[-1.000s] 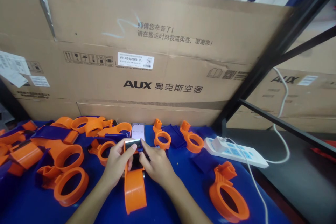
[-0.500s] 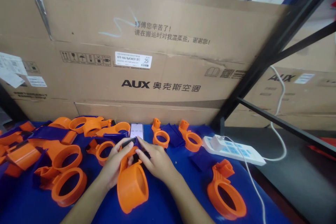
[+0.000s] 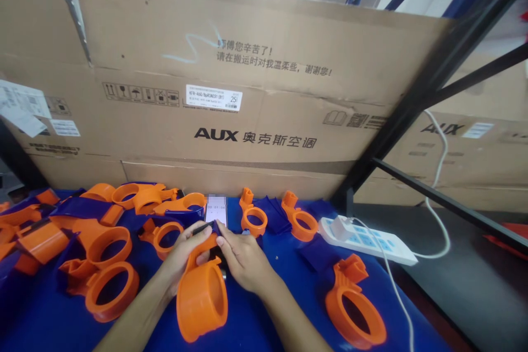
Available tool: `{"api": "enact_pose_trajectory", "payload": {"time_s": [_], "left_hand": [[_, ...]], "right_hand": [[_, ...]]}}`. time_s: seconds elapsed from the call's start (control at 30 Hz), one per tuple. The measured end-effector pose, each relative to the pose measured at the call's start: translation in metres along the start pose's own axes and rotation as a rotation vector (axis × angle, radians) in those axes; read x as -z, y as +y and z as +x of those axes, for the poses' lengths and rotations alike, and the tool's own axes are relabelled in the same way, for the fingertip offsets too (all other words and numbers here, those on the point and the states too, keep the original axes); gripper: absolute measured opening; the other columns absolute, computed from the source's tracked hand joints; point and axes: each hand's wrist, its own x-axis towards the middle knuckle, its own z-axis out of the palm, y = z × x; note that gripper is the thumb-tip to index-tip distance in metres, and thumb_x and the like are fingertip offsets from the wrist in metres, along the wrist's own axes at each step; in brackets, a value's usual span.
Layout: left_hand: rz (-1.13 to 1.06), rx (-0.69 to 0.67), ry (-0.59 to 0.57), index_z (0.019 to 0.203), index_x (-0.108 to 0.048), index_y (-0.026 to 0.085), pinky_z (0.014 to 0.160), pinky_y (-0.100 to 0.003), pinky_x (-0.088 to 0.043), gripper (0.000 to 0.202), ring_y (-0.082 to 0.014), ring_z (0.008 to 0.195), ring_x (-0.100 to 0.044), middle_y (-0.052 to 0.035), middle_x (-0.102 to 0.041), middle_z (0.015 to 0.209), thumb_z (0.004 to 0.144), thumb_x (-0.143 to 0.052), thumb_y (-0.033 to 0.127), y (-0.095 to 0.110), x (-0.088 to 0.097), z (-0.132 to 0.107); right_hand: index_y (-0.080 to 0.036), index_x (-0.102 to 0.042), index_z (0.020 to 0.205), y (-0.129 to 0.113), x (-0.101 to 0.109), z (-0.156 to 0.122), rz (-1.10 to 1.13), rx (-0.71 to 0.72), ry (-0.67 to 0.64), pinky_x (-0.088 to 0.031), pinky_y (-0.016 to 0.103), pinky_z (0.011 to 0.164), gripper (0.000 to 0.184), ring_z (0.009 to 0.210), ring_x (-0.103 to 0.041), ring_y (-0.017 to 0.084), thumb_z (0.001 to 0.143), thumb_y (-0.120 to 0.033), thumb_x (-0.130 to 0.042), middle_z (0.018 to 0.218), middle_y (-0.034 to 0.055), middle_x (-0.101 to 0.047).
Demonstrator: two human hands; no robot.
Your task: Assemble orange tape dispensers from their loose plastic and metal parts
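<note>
Orange tape dispenser (image 3: 193, 308) is held up over the blue surface (image 3: 284, 305), ring end toward the wearer. Left hand (image 3: 182, 258) grips it near the neck; right hand (image 3: 245, 259) has fingers closed on its dark far end. Phone (image 3: 216, 210) with timer just beyond, power strip (image 3: 396, 248) at right.
</note>
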Motion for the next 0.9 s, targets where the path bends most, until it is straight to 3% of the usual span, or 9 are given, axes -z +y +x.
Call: {"api": "enact_pose_trajectory", "payload": {"time_s": [0.1,0.2,0.3,0.4,0.47,0.57,0.7,0.9], "left_hand": [[0.03,-0.023,-0.071,0.092,-0.062,0.019,0.036,-0.018,-0.028,0.039,-0.0063,0.031,-0.036,0.0086,-0.045,0.041,0.078,-0.08,0.05,0.002,0.0,-0.005],[0.054,-0.053,-0.113,0.099,-0.061,0.019,0.035,-0.017,-0.025,0.034,-0.0048,0.031,-0.032,0.0071,-0.05,0.045,0.084,-0.075,0.047,0.006,-0.003,-0.011],[0.082,-0.037,-0.09,0.102,-0.06,0.021,0.037,-0.017,-0.027,0.033,-0.0057,0.032,-0.036,0.0074,-0.05,0.045,0.083,-0.077,0.042,0.012,-0.005,-0.013],[0.101,-0.04,-0.05,0.105,-0.06,0.021,0.038,-0.018,-0.028,0.036,-0.0064,0.033,-0.036,0.0081,-0.049,0.044,0.081,-0.078,0.042,0.015,-0.008,-0.015],[0.124,-0.073,-0.02,0.108,-0.061,0.021,0.039,-0.018,-0.029,0.036,-0.006,0.034,-0.036,0.0079,-0.05,0.045,0.083,-0.077,0.042,0.015,-0.011,-0.018],[0.187,-0.099,-0.022,0.109,-0.061,0.021,0.04,-0.018,-0.031,0.034,-0.0058,0.035,-0.036,0.0077,-0.051,0.047,0.085,-0.076,0.041,0.013,-0.014,-0.023],[0.24,-0.086,-0.034,0.108,-0.061,0.022,0.04,-0.017,-0.031,0.037,-0.0066,0.035,-0.037,0.0086,-0.048,0.045,0.082,-0.079,0.041,0.006,-0.012,-0.019],[0.286,-0.102,-0.043,0.103,-0.06,0.022,0.038,-0.018,-0.028,0.035,-0.0069,0.034,-0.036,0.0091,-0.047,0.045,0.081,-0.08,0.041,0.0,-0.01,-0.014]], "right_hand": [[-0.017,-0.068,0.11,-0.003,0.005,0.001,0.091,-0.029,0.013,-0.051,0.027,0.066,0.044,0.07,-0.068,0.019,0.111,-0.038,-0.029,0.083,0.007,-0.072],[-0.019,-0.064,0.085,-0.005,0.008,0.002,0.174,-0.061,0.062,-0.046,0.024,0.058,0.046,0.058,-0.058,0.014,0.11,-0.039,-0.031,0.068,0.0012,-0.061],[-0.02,-0.063,0.079,-0.002,0.009,0.005,0.27,-0.134,0.193,-0.05,0.025,0.06,0.044,0.06,-0.061,0.015,0.106,-0.047,-0.041,0.066,0.0007,-0.06],[-0.021,-0.065,0.083,0.007,0.016,0.009,0.449,-0.292,0.377,-0.058,0.03,0.064,0.041,0.066,-0.07,0.02,0.1,-0.055,-0.05,0.069,0.003,-0.068],[-0.021,-0.064,0.086,0.016,0.027,0.011,0.499,-0.416,0.413,-0.059,0.031,0.063,0.037,0.065,-0.071,0.021,0.097,-0.054,-0.052,0.072,0.0046,-0.071],[-0.021,-0.059,0.079,0.031,0.053,0.007,0.331,-0.622,0.263,-0.054,0.025,0.054,0.027,0.057,-0.068,0.017,0.095,-0.04,-0.048,0.066,0.003,-0.071],[-0.02,-0.052,0.059,0.045,0.081,-0.006,0.24,-0.717,0.04,-0.042,0.018,0.042,0.025,0.04,-0.058,0.012,0.084,-0.024,-0.054,0.045,-0.0022,-0.06],[-0.019,-0.053,0.052,0.055,0.089,-0.021,0.184,-0.837,-0.293,-0.036,0.017,0.033,0.026,0.035,-0.057,0.012,0.078,-0.016,-0.055,0.043,-0.0012,-0.062]]}}
